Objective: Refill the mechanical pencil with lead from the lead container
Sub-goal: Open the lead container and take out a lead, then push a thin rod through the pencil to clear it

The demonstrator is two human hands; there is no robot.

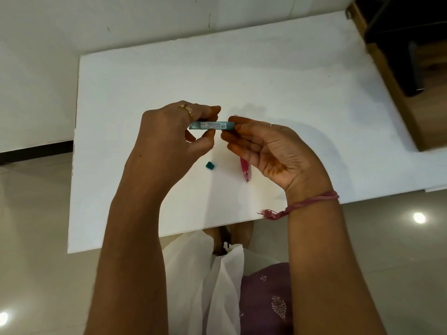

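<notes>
My left hand (169,131) holds a teal lead container (210,125) level above the white table (290,81), gripping its left half between thumb and fingers. My right hand (266,146) meets the container's right end with its fingertips pinched there. Whether a lead is between those fingers cannot be seen. A small teal cap (210,165) lies on the table below the container. The pink mechanical pencil (245,170) lies on the table under my right hand, tip toward me, its upper part hidden by the hand.
The table's near edge runs just above my lap, its left edge at the far left. A wooden shelf unit (391,76) with a dark object stands at the right. Glossy tiled floor (36,213) surrounds the table.
</notes>
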